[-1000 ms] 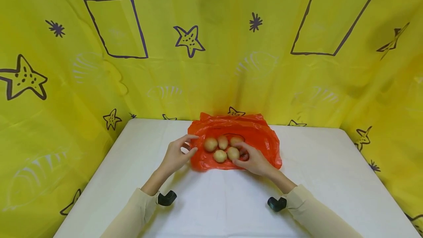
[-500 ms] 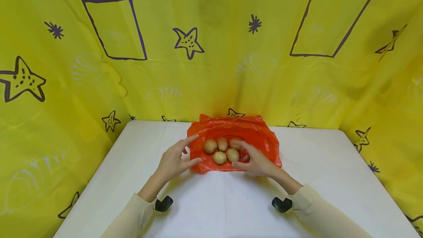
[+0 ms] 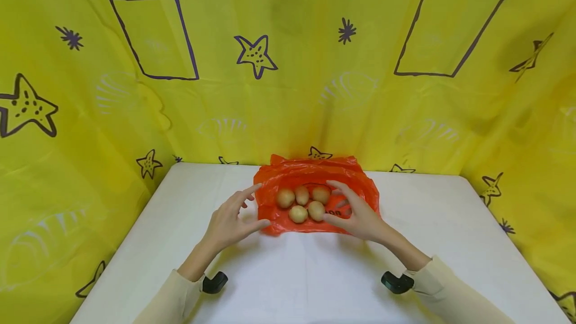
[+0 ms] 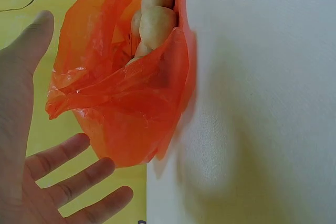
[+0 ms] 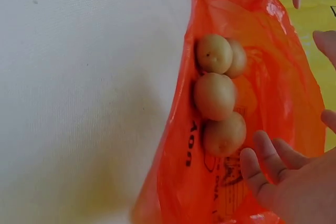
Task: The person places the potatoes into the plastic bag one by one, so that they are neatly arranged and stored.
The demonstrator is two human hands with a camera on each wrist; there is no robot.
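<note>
Several round tan potatoes (image 3: 298, 214) lie close together inside a thin red plastic bag (image 3: 364, 189) that is spread on its side, its mouth toward me. My left hand (image 3: 227, 221) is held at the bag's left edge, fingers parted and thumb spread. In the left wrist view its fingers (image 4: 84, 177) stand apart from the film and grip nothing. Over the right part of the bag is my right hand (image 3: 362, 216), its thumb near the rightmost front potato. The right wrist view shows its fingertips (image 5: 249, 158) beside the potatoes with nothing between them.
The bag rests toward the back of a white table (image 3: 427, 244). Behind and at both sides hangs a yellow curtain (image 3: 297, 114) printed with starfish. A black wrist device (image 3: 215, 282) sits at the left cuff, another black device (image 3: 397, 282) at the right one.
Both hands have drawn outward, left hand to the left and right hand to the right. More of the potatoes and the print on the bag now show. The potatoes have stayed in place.
</note>
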